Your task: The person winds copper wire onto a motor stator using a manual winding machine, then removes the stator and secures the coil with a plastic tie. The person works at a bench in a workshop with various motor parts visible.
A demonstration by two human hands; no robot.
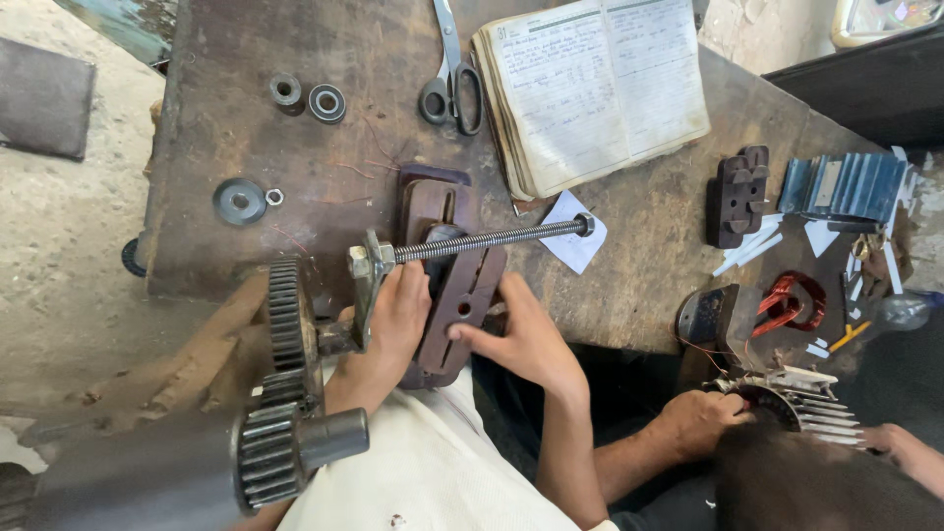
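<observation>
Gripping the brown wooden former [454,285] near the front edge of the workbench [246,108], the left hand [393,320] has its fingers curled together around the former's left side, just under the threaded rod [492,239]. The right hand [526,339] rests on the former's right side, fingers together, thumb pressed on its face. The rod runs from a metal bracket [366,275] beside a large gear [287,320] toward an open notebook [590,88]. Scissors [452,84] and two bearings [307,96] lie toward the far edge. Another person's hand [700,421] holds a stator [796,403] at the right.
</observation>
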